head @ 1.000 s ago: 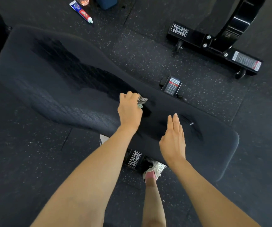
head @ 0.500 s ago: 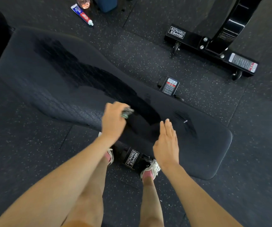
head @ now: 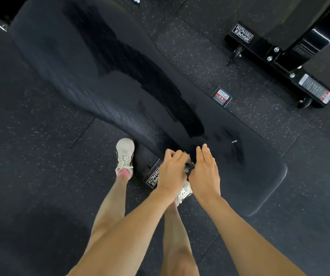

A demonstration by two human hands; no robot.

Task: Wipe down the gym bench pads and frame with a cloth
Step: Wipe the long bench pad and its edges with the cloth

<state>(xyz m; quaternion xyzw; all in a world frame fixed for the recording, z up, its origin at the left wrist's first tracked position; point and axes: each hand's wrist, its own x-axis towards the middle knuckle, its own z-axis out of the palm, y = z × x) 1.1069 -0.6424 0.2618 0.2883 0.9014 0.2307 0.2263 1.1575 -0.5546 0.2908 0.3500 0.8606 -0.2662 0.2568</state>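
A long black bench pad (head: 92, 80) runs from the upper left to the lower right, with a darker wet streak along its middle. My left hand (head: 171, 172) grips a small dark cloth (head: 189, 165) at the pad's near edge. Only a scrap of the cloth shows between my two hands. My right hand (head: 206, 172) lies flat, fingers straight, on the pad right beside it. The bench's black frame foot (head: 153, 177) with a white label sits on the floor under the pad, by my feet.
Another black machine base (head: 279, 64) with small wheels stands at the upper right. A small labelled frame foot (head: 220, 96) shows beyond the pad. My shoes (head: 124, 156) stand on the speckled rubber floor (head: 41, 166) close to the bench.
My left hand has dragged the cloth along the pad toward me and the near edge, ending beside my right hand. The view has shifted closer and to the right.
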